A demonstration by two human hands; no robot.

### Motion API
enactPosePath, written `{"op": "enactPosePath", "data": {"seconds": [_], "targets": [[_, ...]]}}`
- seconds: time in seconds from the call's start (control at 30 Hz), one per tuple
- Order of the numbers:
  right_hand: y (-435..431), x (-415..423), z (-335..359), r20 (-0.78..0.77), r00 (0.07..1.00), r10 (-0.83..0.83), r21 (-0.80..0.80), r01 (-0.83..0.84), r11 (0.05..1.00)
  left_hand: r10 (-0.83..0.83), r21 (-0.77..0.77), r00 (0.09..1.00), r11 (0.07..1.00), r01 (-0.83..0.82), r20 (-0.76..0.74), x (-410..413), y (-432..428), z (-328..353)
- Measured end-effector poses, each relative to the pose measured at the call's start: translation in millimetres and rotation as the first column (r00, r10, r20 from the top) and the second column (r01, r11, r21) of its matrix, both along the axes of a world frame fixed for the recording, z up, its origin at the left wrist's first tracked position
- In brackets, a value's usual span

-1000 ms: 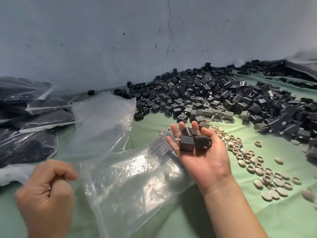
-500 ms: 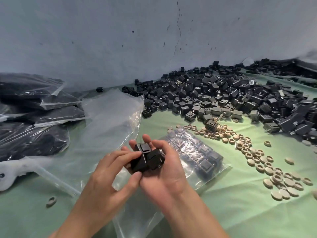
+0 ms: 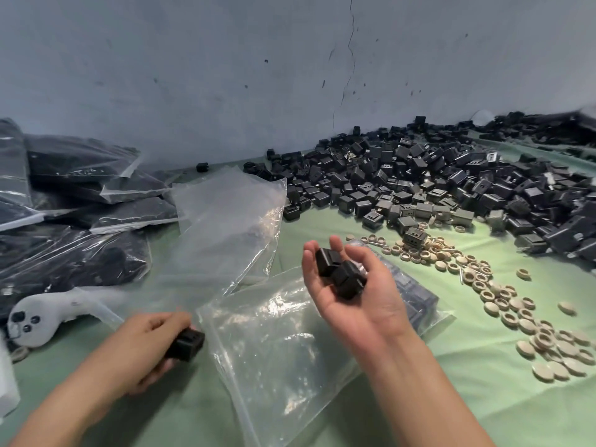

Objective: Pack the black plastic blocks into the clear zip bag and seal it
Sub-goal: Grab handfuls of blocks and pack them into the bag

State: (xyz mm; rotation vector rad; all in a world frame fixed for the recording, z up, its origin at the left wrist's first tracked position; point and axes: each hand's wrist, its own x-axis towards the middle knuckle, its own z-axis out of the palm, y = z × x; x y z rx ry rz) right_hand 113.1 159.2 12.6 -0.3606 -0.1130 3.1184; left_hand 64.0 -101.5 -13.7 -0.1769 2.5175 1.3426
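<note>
The left hand [image 3: 151,346], at 7 o'clock, has its grip clamped on one black block [image 3: 187,345] just beside the left edge of the clear zip bag [image 3: 277,343]. The bag lies on the green tabletop [image 3: 451,382] at 6 o'clock. The right hand [image 3: 351,295], palm up at 5 o'clock, cups several black blocks [image 3: 342,274], with its grip curled round them. The loose block pile [image 3: 435,188] spreads at 2 o'clock.

The left hand [image 3: 145,346] is gripping one black plastic block [image 3: 187,345] just beside the crumpled clear zip bag [image 3: 274,343], while the upturned right hand [image 3: 354,298] is cupping several more black blocks [image 3: 342,274] above it.
</note>
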Motion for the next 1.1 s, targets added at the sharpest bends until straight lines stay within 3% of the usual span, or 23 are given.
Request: {"op": "enactPosePath", "data": {"seconds": [0.1,0.17,0.3,0.47,0.63,0.8,0.93,1.0,1.03,1.1], "targets": [[9,0,-1,0.000,0.999,-0.035,-0.004,0.035,0.999,-0.152,0.057,0.982,0.988,0.146,0.110,9,3,8],[13,0,-1,0.002,0.999,-0.045,-0.017,0.045,0.999,-0.265,0.180,0.953,0.955,0.238,0.148,12,7,10],[21,1,0,0.006,0.997,-0.074,-0.018,0.074,0.997,-0.424,0.429,0.898,0.837,0.339,0.118,14,12,8],[40,4,2,-0.008,0.988,-0.157,-0.041,0.157,0.987,-0.508,0.541,0.859,0.741,0.398,0.062,17,18,6],[57,8,5,0.004,0.976,-0.219,-0.066,0.219,0.974,-0.410,0.529,0.898,0.803,0.273,0.159,18,16,1],[67,13,3,0.017,0.971,-0.240,-0.041,0.241,0.970,-0.262,0.453,0.960,0.871,0.192,0.098,21,30,6],[71,14,1,0.035,0.968,-0.250,-0.026,0.251,0.968,-0.177,0.638,0.979,0.767,0.071,0.103,28,58,8],[70,15,1,0.033,0.967,-0.252,-0.030,0.253,0.967,-0.151,0.484,0.988,0.862,0.148,-0.032,33,66,5],[70,15,1,0.028,0.967,-0.254,-0.034,0.255,0.966,-0.170,0.277,0.971,0.937,0.213,-0.169,35,67,1],[70,15,2,0.021,0.966,-0.259,-0.049,0.260,0.964,-0.283,-0.070,0.863,0.957,0.280,-0.419,38,72,-4]]}}
